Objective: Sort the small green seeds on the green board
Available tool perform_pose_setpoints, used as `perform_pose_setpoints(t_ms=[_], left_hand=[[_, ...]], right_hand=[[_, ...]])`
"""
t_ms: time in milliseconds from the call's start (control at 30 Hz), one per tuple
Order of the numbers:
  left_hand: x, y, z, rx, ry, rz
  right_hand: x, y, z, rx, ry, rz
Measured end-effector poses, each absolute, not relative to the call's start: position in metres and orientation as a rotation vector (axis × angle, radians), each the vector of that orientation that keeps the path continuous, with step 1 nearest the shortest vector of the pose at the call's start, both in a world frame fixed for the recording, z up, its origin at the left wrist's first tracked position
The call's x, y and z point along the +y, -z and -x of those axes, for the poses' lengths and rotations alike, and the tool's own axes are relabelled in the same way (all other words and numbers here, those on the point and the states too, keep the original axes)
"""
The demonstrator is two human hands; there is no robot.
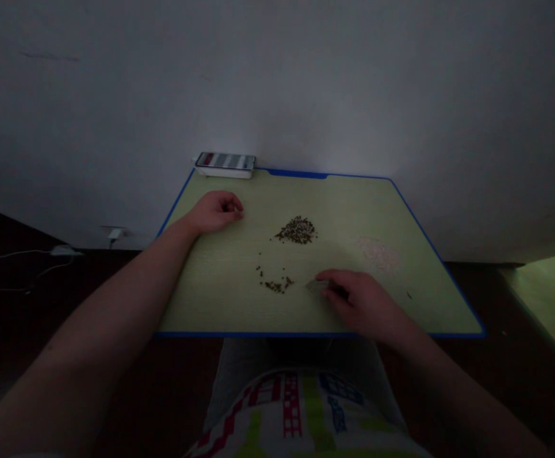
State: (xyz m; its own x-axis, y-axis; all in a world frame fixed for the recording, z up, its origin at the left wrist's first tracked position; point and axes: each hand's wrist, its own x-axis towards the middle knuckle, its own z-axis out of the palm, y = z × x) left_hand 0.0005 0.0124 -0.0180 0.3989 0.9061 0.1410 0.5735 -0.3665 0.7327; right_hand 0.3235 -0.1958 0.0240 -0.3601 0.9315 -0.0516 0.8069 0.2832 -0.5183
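Right hand (360,302) is pinching a thin tool (312,284), pointing left toward nearby scattered grains (274,287) — left hand (213,212) is resting half-curled, grip unclear.

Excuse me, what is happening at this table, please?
A person sits at the table. The right hand holds a small thin thing, too blurred to name, beside scattered dark grains. The left hand is curled at the table's left side; I cannot tell whether it holds anything. A dark pile lies mid-table, a pale pile on the right.
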Motion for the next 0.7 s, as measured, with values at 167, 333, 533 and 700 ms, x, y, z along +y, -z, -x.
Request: perform_pose_setpoints(t_ms=[167,333,533,700], left_hand=[[0.01,0.015,-0.002,1.259,-0.727,-2.05],[0.011,0.018,0.0,1.248,-0.75,-2.046],[0.014,0.02,0.001,1.262,-0.735,-2.086],[0.014,0.02,0.0,1.249,-0.731,-2.078]], right_hand=[[-0.202,-0.011,-0.312,-2.202,-0.623,1.706],[-0.195,-0.015,-0.299,-2.228,-0.606,1.734],[-0.191,-0.018,-0.298,-2.192,-0.575,1.858],[-0.19,-0.016,-0.3,-2.196,-0.562,1.856]])
